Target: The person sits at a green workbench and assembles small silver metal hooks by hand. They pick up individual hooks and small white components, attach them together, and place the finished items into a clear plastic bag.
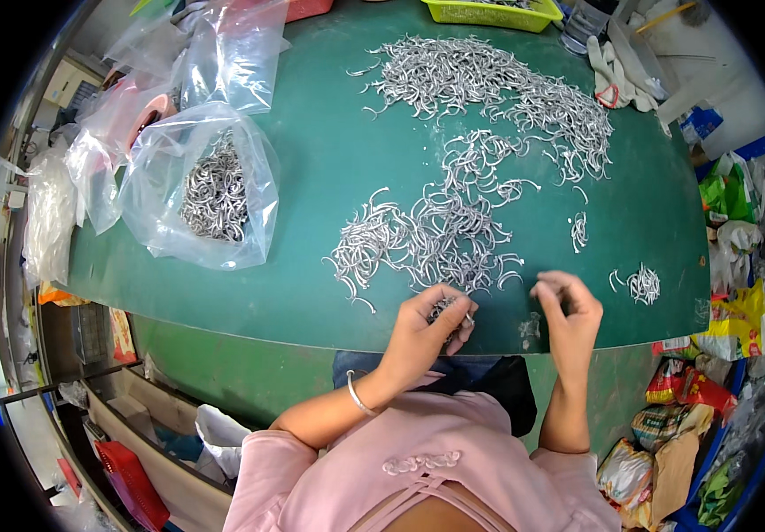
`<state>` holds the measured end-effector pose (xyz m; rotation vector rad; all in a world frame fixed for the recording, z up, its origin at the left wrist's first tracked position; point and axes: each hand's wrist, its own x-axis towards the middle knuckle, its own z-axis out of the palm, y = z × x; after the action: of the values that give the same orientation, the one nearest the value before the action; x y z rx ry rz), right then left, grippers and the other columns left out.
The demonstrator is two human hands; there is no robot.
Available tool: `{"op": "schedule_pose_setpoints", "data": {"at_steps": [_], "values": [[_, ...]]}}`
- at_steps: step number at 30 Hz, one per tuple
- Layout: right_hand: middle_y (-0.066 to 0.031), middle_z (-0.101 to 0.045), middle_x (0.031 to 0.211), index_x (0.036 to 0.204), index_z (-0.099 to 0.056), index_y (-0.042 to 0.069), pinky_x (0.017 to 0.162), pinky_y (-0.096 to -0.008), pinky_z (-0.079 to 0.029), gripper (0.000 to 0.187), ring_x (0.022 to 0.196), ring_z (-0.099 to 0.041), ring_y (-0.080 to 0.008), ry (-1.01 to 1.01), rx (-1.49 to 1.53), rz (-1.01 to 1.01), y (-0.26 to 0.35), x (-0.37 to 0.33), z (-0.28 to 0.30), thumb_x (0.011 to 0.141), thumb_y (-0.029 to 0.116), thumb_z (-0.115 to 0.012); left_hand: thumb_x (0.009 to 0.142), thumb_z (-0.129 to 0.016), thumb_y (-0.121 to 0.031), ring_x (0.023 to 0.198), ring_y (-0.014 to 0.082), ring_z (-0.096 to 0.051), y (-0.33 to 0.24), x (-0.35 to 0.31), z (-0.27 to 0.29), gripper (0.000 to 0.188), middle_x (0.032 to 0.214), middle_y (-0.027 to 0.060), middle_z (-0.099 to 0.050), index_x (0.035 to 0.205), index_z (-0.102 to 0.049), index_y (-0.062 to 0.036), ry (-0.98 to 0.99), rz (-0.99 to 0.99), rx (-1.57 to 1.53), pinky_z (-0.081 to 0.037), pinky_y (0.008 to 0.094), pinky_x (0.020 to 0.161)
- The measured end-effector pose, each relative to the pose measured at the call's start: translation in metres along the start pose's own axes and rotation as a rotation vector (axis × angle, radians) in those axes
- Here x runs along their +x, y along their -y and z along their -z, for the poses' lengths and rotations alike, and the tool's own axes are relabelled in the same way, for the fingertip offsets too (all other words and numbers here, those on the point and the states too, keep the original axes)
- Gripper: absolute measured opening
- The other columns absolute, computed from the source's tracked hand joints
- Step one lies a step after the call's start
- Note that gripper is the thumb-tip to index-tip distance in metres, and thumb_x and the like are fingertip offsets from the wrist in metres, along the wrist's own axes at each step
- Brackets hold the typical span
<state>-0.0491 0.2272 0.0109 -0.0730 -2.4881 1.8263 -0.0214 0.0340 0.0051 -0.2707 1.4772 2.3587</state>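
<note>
My left hand (431, 321) is closed around a clump of small curved silvery metal pieces (441, 310), just over the table's near edge. A bracelet circles that wrist. To its right, my right hand (570, 309) hovers above the table with fingers curled and thumb near the fingertips; anything between them is too small to make out. In front of my left hand spreads a loose heap of the same curved pieces (453, 235). A smaller cluster (644, 285) lies to the right of my right hand, and a few pieces (578, 231) lie beyond it.
A larger heap of curved pieces (480, 75) covers the far side of the green table (320, 151). At left stands an open clear plastic bag (254, 213) with more pieces inside. A yellow-green tray (498, 13), gloves (617, 75) and a clear container (585, 25) sit along the far edge.
</note>
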Motion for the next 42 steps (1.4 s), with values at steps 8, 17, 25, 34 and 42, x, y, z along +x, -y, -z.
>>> {"op": "schedule_pose_setpoints", "data": {"at_steps": [8,17,25,34,42], "values": [[-0.0082,-0.060,0.083,0.081,-0.061,0.002,0.073,-0.0366,-0.038,0.011,0.080,-0.054,-0.0272,-0.053,-0.637,0.436,-0.014,0.011,-0.011,0.073,0.002,-0.068,0.095,-0.052,-0.014,0.061,0.0109,-0.052,-0.002,0.002,-0.003,0.017,0.083,0.0093,-0.061,0.092,-0.057,0.0021,-0.014,0.013,-0.072,-0.038,0.0203,0.045],[-0.0091,-0.059,0.092,0.084,-0.059,0.002,0.073,-0.0368,-0.039,0.012,0.086,-0.053,-0.0274,0.007,-0.663,0.428,-0.006,0.003,-0.003,0.075,0.002,-0.066,0.093,-0.054,-0.009,0.057,0.0085,-0.044,-0.001,0.003,-0.003,0.018,0.071,0.0032,-0.051,0.105,-0.058,0.0040,-0.019,0.096,-0.124,-0.032,0.0199,0.044],[-0.0087,-0.059,0.078,0.084,-0.060,0.000,0.061,-0.0299,-0.041,0.006,0.069,-0.055,-0.0204,-0.034,-0.407,0.251,-0.006,0.001,-0.003,0.079,-0.001,-0.063,0.091,-0.057,-0.006,0.057,0.0067,-0.042,-0.003,0.002,-0.006,0.018,0.071,0.0017,-0.050,0.106,-0.058,0.0032,0.000,0.133,-0.089,-0.032,0.0196,0.046],[-0.0023,-0.062,0.072,0.089,-0.062,-0.001,0.054,-0.0215,-0.041,0.008,0.064,-0.052,-0.0052,0.268,0.225,-0.071,0.003,-0.011,-0.020,0.082,0.003,-0.064,0.087,-0.060,-0.001,0.052,0.0055,-0.044,-0.001,0.008,-0.010,0.010,0.068,0.0024,-0.055,0.096,-0.062,0.0020,0.024,-0.059,0.153,-0.033,0.0186,0.045],[-0.0213,-0.046,0.126,0.126,-0.047,0.002,0.100,-0.0425,-0.034,0.056,0.117,-0.042,-0.0377,-0.044,-0.638,0.394,-0.033,0.113,0.055,0.079,0.024,-0.068,0.092,-0.057,-0.010,0.057,0.0073,-0.051,-0.010,0.008,-0.008,0.013,0.072,0.0043,-0.059,0.092,-0.060,0.0028,-0.021,-0.020,0.023,-0.039,0.0193,0.048]]}}
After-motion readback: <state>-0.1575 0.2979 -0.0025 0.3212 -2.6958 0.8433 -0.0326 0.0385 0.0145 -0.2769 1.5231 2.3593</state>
